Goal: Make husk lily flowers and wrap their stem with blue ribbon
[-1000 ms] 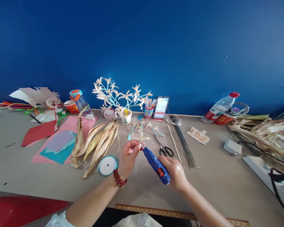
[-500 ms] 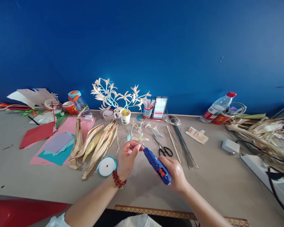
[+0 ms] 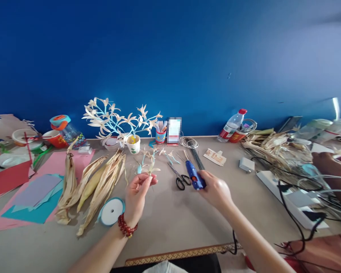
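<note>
left hand (image 3: 136, 192): fingers pinched on small cream-petalled flower (image 3: 151, 169), held above grey desk (image 3: 170, 227) | right hand (image 3: 218, 190): fingers wrapped around blue plastic glue gun (image 3: 193, 175), beside black-handled metal scissors (image 3: 180, 182)

Scissors (image 3: 179, 175) lie between ribbon spool (image 3: 110, 218) and glue gun (image 3: 192, 173).

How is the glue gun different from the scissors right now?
The glue gun is held in the right hand; the scissors lie on the table. The glue gun has a blue body; the scissors have black handles. Both point away from the person.
</note>
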`<state>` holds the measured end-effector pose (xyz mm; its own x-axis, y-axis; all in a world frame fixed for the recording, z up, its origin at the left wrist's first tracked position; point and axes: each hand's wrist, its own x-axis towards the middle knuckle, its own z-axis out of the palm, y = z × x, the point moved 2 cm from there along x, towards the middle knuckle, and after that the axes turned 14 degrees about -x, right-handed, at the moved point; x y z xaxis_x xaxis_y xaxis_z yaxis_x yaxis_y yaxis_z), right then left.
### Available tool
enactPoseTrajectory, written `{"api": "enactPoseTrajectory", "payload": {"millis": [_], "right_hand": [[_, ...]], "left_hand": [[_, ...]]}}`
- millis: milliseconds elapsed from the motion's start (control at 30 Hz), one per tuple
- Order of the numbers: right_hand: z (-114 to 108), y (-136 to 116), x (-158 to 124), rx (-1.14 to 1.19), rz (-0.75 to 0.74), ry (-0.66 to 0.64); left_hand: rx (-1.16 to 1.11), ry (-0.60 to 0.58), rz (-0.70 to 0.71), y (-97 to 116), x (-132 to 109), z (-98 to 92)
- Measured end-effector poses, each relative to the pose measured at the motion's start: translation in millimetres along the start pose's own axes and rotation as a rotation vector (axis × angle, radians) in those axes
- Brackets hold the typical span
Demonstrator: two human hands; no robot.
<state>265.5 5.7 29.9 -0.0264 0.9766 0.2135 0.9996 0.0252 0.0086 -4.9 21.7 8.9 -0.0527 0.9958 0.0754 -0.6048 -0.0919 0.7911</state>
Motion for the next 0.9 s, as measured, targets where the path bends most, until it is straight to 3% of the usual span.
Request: {"api": "enactPoseTrajectory", "payload": {"millis": [133, 233, 333, 400, 467, 567, 667, 733, 800, 900], "right_hand": [[10.9, 72.7, 17.3, -0.265, 0.214, -0.142], [26.8, 119.2, 27.6, -0.353, 0.243, -0.246], [33.6, 146.2, 31.4, -0.356, 0.183, -0.288], [26.4, 147.9, 29.5, -0.348, 0.166, -0.277], [10.5, 131.5, 24.5, -0.305, 0.157, -0.206], [-15.0, 70.3, 13.7, 0.034, 0.034, -0.034], [-20.6, -13.6, 4.5, 0.672, -0.262, -0.155], [-13.9, -59.5, 3.2, 0.905, -0.291, -0.245], [-3.3, -90.2, 6.7, 1.102, -0.268, -0.317], [9.5, -108.1, 17.4, 1.335, -0.213, -0.357]], "left_hand": [[-0.005, -0.015, -0.011, -1.9, -0.3, -0.3], [-0.014, -0.022, -0.022, -2.5, -0.4, 0.3], [-0.023, -0.025, -0.024, -2.3, -0.1, 0.8], [-0.028, -0.022, -0.024, -2.1, -0.1, 1.1], [-0.030, -0.028, -0.031, -2.2, -1.1, 1.9], [-0.027, -0.063, -0.069, -2.8, -4.8, 4.0], [-0.026, -0.120, -0.115, -3.0, -9.4, 6.4], [-0.023, -0.139, -0.123, -1.8, -10.9, 7.1], [-0.025, -0.130, -0.113, 0.5, -10.1, 6.5], [-0.026, -0.108, -0.084, 4.6, -5.5, 4.0]]}}
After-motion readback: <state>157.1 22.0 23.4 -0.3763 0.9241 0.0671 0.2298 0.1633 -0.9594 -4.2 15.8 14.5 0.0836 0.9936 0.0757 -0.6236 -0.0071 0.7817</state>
